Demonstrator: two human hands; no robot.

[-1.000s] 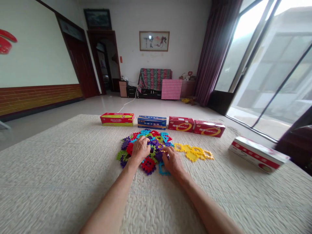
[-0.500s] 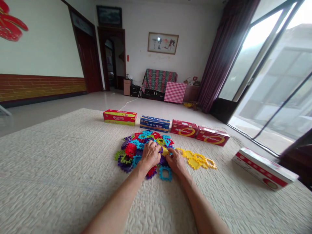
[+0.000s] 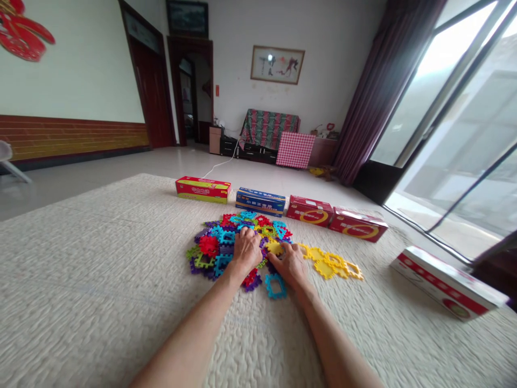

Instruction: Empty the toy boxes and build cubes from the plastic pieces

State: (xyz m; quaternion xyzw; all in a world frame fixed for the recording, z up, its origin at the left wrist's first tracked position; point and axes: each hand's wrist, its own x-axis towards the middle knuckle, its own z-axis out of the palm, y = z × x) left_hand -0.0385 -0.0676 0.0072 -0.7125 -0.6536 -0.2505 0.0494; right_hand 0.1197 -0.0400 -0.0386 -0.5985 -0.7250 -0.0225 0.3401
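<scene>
A heap of interlocking plastic building pieces (image 3: 209, 246) in red, blue, purple, green and yellow lies on the pale quilted cover. My left hand (image 3: 247, 252) rests on the middle of the heap, fingers curled down; what lies under its fingertips is hidden. At the heap's right side, my right hand (image 3: 293, 265) has thumb and fingers closed at the edge of a yellow piece (image 3: 275, 248). A blue square frame piece (image 3: 276, 285) lies just in front of the heap. Yellow pieces (image 3: 325, 268) trail off to the right of my right hand.
Behind the heap stand a red-and-green box (image 3: 203, 190), a blue box (image 3: 259, 202) and two dark red boxes (image 3: 310, 210), (image 3: 358, 224) in a row. A white-and-red box (image 3: 448, 283) sits at the right. The quilted cover (image 3: 100, 258) spreads around them.
My hands have moved slightly apart, the left one a little to the left. The yellow piece between them shows more fully beside my right hand. The camera view has shifted slightly.
</scene>
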